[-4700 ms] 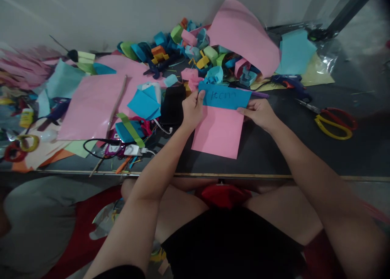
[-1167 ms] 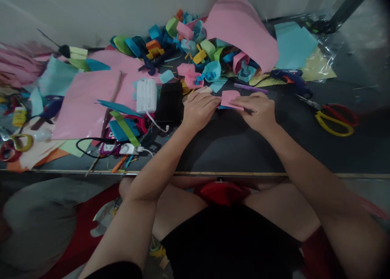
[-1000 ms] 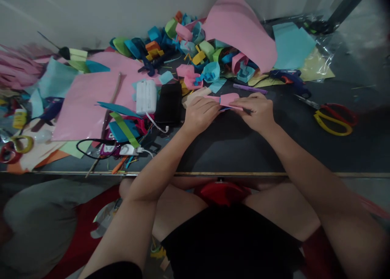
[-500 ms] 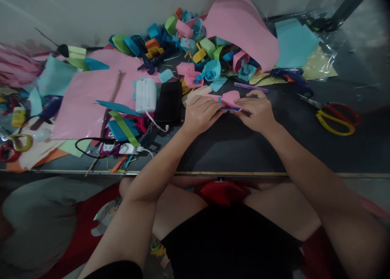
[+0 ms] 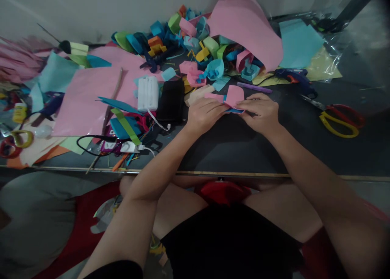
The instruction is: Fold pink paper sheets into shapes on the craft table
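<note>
Between my two hands is a small pink and blue foam or paper piece (image 5: 235,94), held just above the dark tabletop. My left hand (image 5: 204,111) is closed on its left side, fingers over the top. On the right edge my right hand (image 5: 262,110) pinches it between thumb and fingers. A pink flap stands up between the hands, and a blue layer shows below it. Behind my right hand lies a purple pen (image 5: 254,87). A black phone (image 5: 171,100) and a white charger-like box (image 5: 148,93) rest to the left of my left hand.
Red and yellow scissors (image 5: 339,122) and a blue glue gun (image 5: 297,80) lie at right. Small colourful cut pieces (image 5: 189,43) pile up at the back beside a large pink sheet (image 5: 246,23). At left are pink sheets (image 5: 88,100), cables and a yellow bottle (image 5: 20,113). Another person sits at lower left.
The pink flap stands taller between my hands, and the piece has tilted slightly. Both hands keep their hold on it. The whole view has shifted a little.
</note>
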Demonstrator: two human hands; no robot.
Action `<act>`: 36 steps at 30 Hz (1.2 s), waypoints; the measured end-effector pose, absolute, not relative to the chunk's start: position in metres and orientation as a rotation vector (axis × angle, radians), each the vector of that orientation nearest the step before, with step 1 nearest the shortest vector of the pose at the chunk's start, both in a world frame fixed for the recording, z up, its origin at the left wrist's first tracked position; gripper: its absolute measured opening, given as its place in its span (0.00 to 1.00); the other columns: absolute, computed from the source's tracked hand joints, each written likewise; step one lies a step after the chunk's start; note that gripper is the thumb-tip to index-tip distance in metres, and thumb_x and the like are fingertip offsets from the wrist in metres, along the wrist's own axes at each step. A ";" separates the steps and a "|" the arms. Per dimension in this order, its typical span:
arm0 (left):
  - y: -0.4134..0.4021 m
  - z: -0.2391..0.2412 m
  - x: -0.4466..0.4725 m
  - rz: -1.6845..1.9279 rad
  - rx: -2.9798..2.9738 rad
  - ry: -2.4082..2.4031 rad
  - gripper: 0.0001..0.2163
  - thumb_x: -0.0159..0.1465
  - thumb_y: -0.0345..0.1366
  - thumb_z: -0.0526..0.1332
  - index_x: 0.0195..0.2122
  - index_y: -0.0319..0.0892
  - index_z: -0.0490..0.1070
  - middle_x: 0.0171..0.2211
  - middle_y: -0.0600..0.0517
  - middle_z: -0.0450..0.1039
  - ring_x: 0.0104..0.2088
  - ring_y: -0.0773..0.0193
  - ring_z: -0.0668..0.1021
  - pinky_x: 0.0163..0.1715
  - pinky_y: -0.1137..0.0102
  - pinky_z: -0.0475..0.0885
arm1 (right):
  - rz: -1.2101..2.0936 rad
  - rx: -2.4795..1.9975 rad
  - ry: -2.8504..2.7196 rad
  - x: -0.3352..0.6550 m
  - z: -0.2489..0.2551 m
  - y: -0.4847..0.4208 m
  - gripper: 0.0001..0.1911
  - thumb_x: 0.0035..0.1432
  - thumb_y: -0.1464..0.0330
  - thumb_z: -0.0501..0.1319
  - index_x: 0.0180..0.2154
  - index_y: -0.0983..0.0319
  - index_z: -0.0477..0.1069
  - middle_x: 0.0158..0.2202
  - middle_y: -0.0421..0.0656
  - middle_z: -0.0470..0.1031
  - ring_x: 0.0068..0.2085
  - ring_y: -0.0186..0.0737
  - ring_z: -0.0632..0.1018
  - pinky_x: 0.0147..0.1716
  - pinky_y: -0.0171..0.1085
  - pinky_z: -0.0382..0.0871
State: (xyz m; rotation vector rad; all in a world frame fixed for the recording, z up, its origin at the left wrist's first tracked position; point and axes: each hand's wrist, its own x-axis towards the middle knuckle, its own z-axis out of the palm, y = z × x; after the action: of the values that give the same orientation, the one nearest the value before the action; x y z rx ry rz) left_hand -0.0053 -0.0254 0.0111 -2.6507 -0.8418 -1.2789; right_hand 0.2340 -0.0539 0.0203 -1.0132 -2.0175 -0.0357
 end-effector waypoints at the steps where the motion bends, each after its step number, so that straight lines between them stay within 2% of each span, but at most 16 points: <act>1: -0.025 0.012 -0.005 -1.263 -2.668 -0.860 0.12 0.74 0.45 0.59 0.46 0.48 0.81 0.40 0.50 0.84 0.45 0.62 0.84 0.48 0.64 0.77 | -0.043 -1.024 -2.019 0.234 0.019 -0.053 0.12 0.67 0.57 0.62 0.40 0.50 0.85 0.38 0.38 0.87 0.39 0.44 0.86 0.47 0.48 0.80; 9: -0.025 0.014 -0.006 -1.216 -2.646 -0.817 0.13 0.74 0.46 0.60 0.43 0.46 0.81 0.38 0.50 0.84 0.41 0.63 0.84 0.46 0.65 0.77 | 0.032 -1.008 -2.066 0.234 0.019 -0.054 0.10 0.65 0.64 0.63 0.42 0.51 0.85 0.40 0.37 0.87 0.42 0.45 0.87 0.51 0.49 0.78; 17: -0.022 0.011 -0.013 -1.145 -2.627 -0.916 0.19 0.71 0.54 0.59 0.38 0.45 0.80 0.35 0.49 0.83 0.40 0.60 0.84 0.43 0.63 0.76 | 0.113 -1.007 -2.180 0.234 0.027 -0.056 0.15 0.65 0.66 0.61 0.49 0.48 0.83 0.45 0.36 0.86 0.47 0.44 0.86 0.56 0.50 0.76; 21: -0.020 0.010 -0.012 -1.191 -2.632 -0.702 0.17 0.73 0.51 0.59 0.38 0.46 0.80 0.33 0.51 0.83 0.38 0.63 0.84 0.42 0.66 0.77 | 0.159 -0.970 -2.214 0.233 0.026 -0.056 0.15 0.64 0.66 0.63 0.49 0.49 0.83 0.48 0.38 0.85 0.49 0.44 0.86 0.56 0.48 0.76; 23: -0.021 0.009 -0.011 -1.189 -2.650 -0.678 0.16 0.73 0.50 0.59 0.38 0.46 0.80 0.33 0.51 0.83 0.37 0.63 0.84 0.41 0.66 0.77 | 0.162 -0.968 -2.223 0.234 0.025 -0.055 0.18 0.63 0.70 0.61 0.50 0.49 0.83 0.49 0.37 0.85 0.50 0.43 0.86 0.56 0.47 0.76; 26: -0.022 0.011 -0.014 -1.103 -2.748 -0.720 0.20 0.71 0.56 0.60 0.36 0.45 0.81 0.33 0.50 0.83 0.38 0.61 0.84 0.40 0.64 0.77 | 0.188 -1.012 -2.291 0.236 0.024 -0.053 0.26 0.59 0.77 0.58 0.52 0.49 0.82 0.52 0.35 0.84 0.53 0.42 0.84 0.59 0.47 0.75; 29: -0.021 0.014 -0.017 -1.021 -2.885 -0.845 0.25 0.72 0.58 0.56 0.34 0.44 0.81 0.32 0.48 0.83 0.36 0.59 0.84 0.41 0.63 0.77 | 0.277 -1.033 -2.469 0.235 0.026 -0.052 0.29 0.56 0.80 0.58 0.53 0.50 0.81 0.54 0.36 0.83 0.56 0.42 0.83 0.62 0.47 0.73; 31: -0.018 0.014 -0.017 -0.975 -2.943 -1.025 0.23 0.75 0.51 0.53 0.37 0.43 0.83 0.35 0.47 0.84 0.39 0.59 0.85 0.44 0.63 0.78 | 0.352 -1.030 -2.585 0.234 0.029 -0.054 0.28 0.56 0.79 0.58 0.53 0.53 0.82 0.55 0.39 0.82 0.59 0.44 0.81 0.63 0.48 0.72; 32: -0.015 0.013 -0.016 -0.946 -2.964 -1.094 0.20 0.75 0.48 0.54 0.41 0.43 0.83 0.40 0.45 0.85 0.43 0.58 0.85 0.47 0.62 0.78 | 0.391 -1.018 -2.621 0.233 0.030 -0.055 0.27 0.56 0.78 0.59 0.54 0.55 0.82 0.56 0.41 0.82 0.60 0.46 0.80 0.64 0.49 0.72; 34: -0.009 0.009 -0.013 -0.859 -3.044 -1.103 0.14 0.72 0.42 0.60 0.49 0.42 0.82 0.52 0.43 0.83 0.54 0.54 0.83 0.56 0.58 0.77 | 0.477 -0.967 -2.630 0.232 0.033 -0.058 0.27 0.55 0.75 0.60 0.55 0.57 0.81 0.58 0.44 0.80 0.62 0.49 0.78 0.66 0.51 0.71; 36: -0.002 0.007 -0.012 -0.756 -3.177 -0.995 0.15 0.67 0.35 0.64 0.54 0.43 0.80 0.60 0.42 0.78 0.62 0.52 0.79 0.63 0.54 0.73 | 0.559 -0.920 -2.543 0.233 0.035 -0.059 0.27 0.55 0.74 0.61 0.56 0.56 0.80 0.58 0.43 0.81 0.61 0.49 0.79 0.65 0.50 0.72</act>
State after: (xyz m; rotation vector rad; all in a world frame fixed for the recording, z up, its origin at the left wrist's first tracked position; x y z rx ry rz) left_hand -0.0123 -0.0019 0.0072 -3.1768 -0.9949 -0.7556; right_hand 0.2332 -0.0589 0.0347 -0.9199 -2.5433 0.5592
